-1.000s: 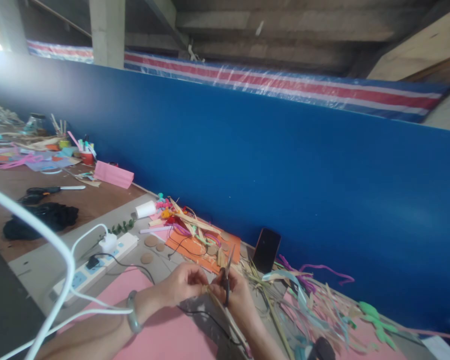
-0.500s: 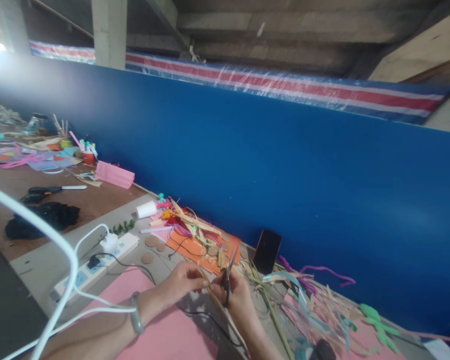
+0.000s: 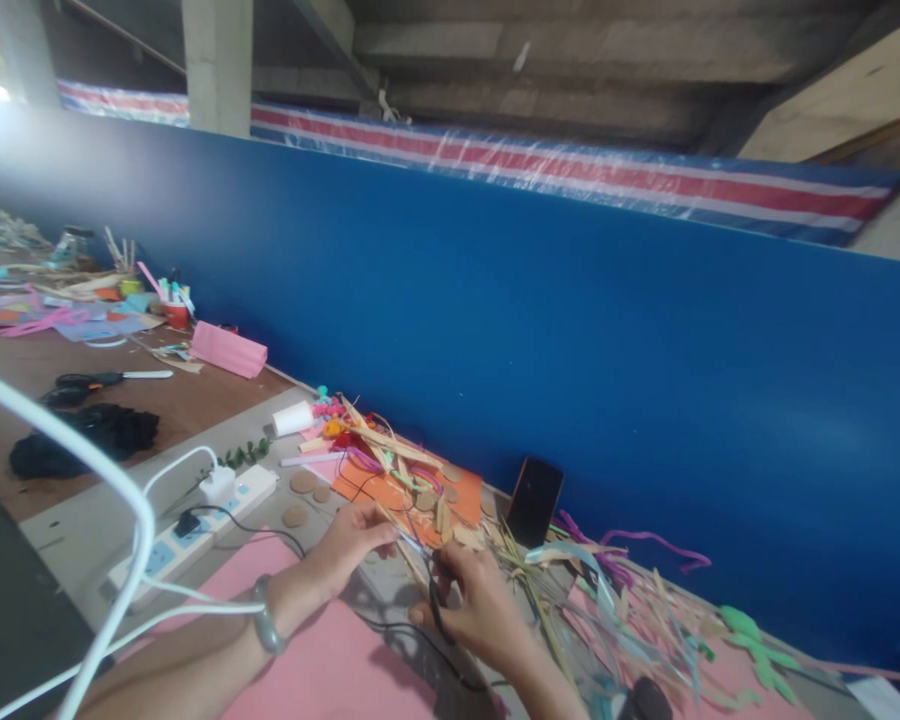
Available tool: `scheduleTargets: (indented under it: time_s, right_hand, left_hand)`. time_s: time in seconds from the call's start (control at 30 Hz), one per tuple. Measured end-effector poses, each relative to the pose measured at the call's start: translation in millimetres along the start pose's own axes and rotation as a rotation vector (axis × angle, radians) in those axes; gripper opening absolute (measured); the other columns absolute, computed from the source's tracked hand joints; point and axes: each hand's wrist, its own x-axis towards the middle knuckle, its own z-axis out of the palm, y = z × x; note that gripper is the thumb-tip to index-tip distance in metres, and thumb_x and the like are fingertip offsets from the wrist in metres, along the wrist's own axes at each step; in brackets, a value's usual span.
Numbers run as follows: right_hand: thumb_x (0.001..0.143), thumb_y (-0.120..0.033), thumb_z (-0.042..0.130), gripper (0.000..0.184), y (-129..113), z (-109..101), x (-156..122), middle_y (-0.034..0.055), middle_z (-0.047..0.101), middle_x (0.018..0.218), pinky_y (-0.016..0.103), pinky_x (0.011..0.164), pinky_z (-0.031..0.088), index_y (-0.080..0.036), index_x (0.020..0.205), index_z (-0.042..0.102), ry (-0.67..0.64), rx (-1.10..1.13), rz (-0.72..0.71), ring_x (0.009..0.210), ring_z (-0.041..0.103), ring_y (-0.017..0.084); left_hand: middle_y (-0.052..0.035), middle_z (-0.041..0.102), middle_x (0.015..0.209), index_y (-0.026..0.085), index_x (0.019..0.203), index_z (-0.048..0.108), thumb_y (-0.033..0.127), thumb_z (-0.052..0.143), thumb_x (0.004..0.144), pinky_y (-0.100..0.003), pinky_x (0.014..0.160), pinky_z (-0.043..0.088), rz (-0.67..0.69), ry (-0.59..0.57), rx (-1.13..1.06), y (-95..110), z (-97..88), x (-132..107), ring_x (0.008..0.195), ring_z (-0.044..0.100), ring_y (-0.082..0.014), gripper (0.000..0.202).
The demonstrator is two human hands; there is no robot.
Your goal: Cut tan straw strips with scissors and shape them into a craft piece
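My left hand (image 3: 354, 545), with a grey-green bangle (image 3: 268, 615) on its wrist, pinches a thin tan strip (image 3: 414, 566) that runs down toward the right hand. In my right hand (image 3: 484, 605) is a pair of dark-handled scissors (image 3: 438, 603), fingers through the loops. The blades point up and left, across the strip and close to the left fingertips. Whether they touch the strip I cannot tell. Below both hands lies a pink sheet (image 3: 330, 665), and behind them an orange sheet (image 3: 461, 493) carries straw-like scraps and small round discs.
A phone (image 3: 535, 502) leans on the blue partition (image 3: 495, 330). Tangled ribbons and fibres (image 3: 637, 620) spread to the right, with a green pipe-cleaner figure (image 3: 754, 645) beyond. At left are a power strip (image 3: 195, 535), a white cable (image 3: 139, 510) close to the camera, and a white cup (image 3: 292, 418).
The scissors have swung from pointing upward to pointing left, toward the left fingertips. My left hand has moved slightly left and up, and a gap now shows between the hands.
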Motion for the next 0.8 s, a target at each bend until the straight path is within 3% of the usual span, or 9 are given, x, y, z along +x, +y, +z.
scheduleTargets:
  time_s: [0.27,0.53,0.8]
  right_hand:
    - [0.062,-0.029,0.069,0.016,-1.1,3.1,-0.4,-0.003,0.061,0.061,0.025,0.062,0.03,-0.02,0.062,0.055,-0.023,0.018,-0.014,0.066,0.049,0.015]
    - [0.064,-0.027,0.068,0.025,8.6,9.6,0.7,-0.0077,0.045,0.054,0.022,0.051,0.023,-0.02,0.059,0.046,-0.083,0.141,-0.045,0.054,0.038,0.01]
    - [0.063,-0.029,0.07,0.033,17.3,16.1,2.8,-0.009,0.032,0.055,0.022,0.048,0.017,-0.02,0.059,0.038,-0.112,0.23,-0.024,0.054,0.028,0.009]
  left_hand:
    - [0.0008,0.06,0.049,0.014,0.056,0.062,0.017,0.067,0.062,-0.022,0.054,0.04,-0.016,-0.023,0.036,16.2,6.7,-6.2,0.05,0.052,-0.0109,0.008]
    - [-0.0013,0.064,0.056,0.013,0.068,0.068,0.02,0.067,0.067,-0.023,0.058,0.042,0.02,-0.082,0.044,5.3,0.9,-3.7,0.055,0.056,-0.0126,0.007]
    - [-0.0009,0.064,0.056,0.013,0.07,0.069,0.019,0.067,0.068,-0.023,0.058,0.042,0.028,-0.09,0.052,4.1,0.1,-4.4,0.056,0.057,-0.0127,0.007]
